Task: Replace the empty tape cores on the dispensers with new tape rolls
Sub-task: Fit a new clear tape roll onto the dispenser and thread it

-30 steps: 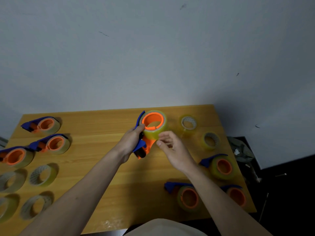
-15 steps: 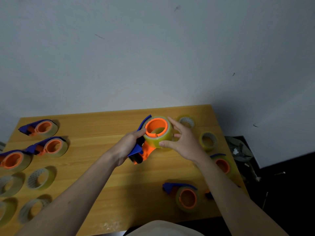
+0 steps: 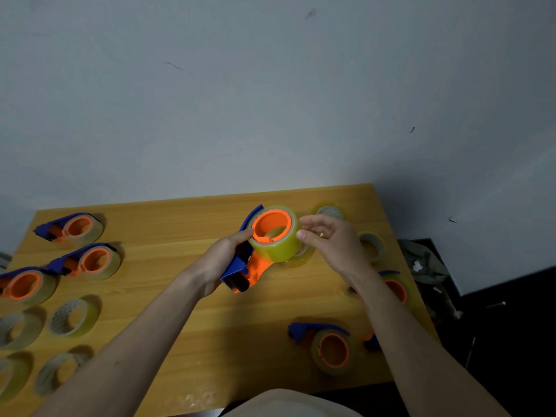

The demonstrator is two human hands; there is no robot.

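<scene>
Above the middle of the wooden table (image 3: 192, 302), my left hand (image 3: 221, 260) grips a blue and orange tape dispenser (image 3: 240, 269) by its handle. A yellowish tape roll (image 3: 278, 246) sits on the dispenser's orange hub. My right hand (image 3: 332, 240) is at the roll's right side, thumb and fingertips curled onto its outer face. A thin, nearly spent roll (image 3: 301, 257) lies on the table just beneath the held one.
Three loaded dispensers (image 3: 87, 260) lie at the far left, with several loose rolls (image 3: 73, 317) below them. More dispensers (image 3: 328, 347) lie at the near right, and loose rolls (image 3: 371, 245) at the far right. The table's right edge drops to a dark floor with a crumpled bag (image 3: 421, 263).
The dispenser tilted so its hub faces me more. My right hand moved from below the roll, spread over its right side, then drew its fingers in against the roll.
</scene>
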